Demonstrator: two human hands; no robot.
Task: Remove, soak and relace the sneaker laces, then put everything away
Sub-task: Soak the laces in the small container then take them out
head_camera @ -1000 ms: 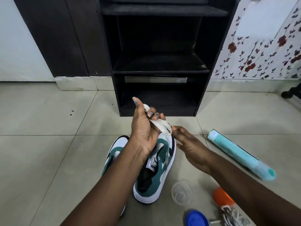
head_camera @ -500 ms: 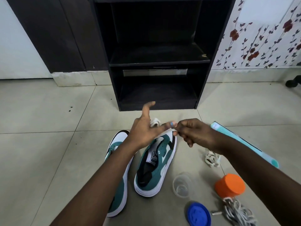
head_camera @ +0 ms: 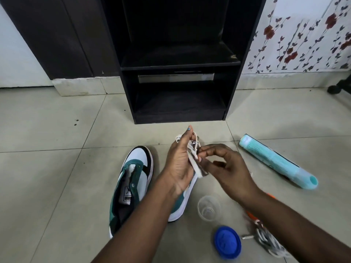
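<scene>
While the left hand (head_camera: 181, 164) holds a flat white shoelace (head_camera: 193, 160) wound around its upright fingers, the right hand (head_camera: 222, 164) pinches the loose strand beside it, both raised over the pale tiled floor (head_camera: 57, 186). Looks like the lace is off and being bundled, so soaking comes next: that calls for carrying the coil to the clear plastic cup (head_camera: 209, 208) just below. Left of the hands, a green-and-white suede sneaker (head_camera: 131, 185) lies unlaced, long axis running away from the person, toe toward the black open shelf unit (head_camera: 178, 61). A second sneaker hides mostly under the left wrist.
</scene>
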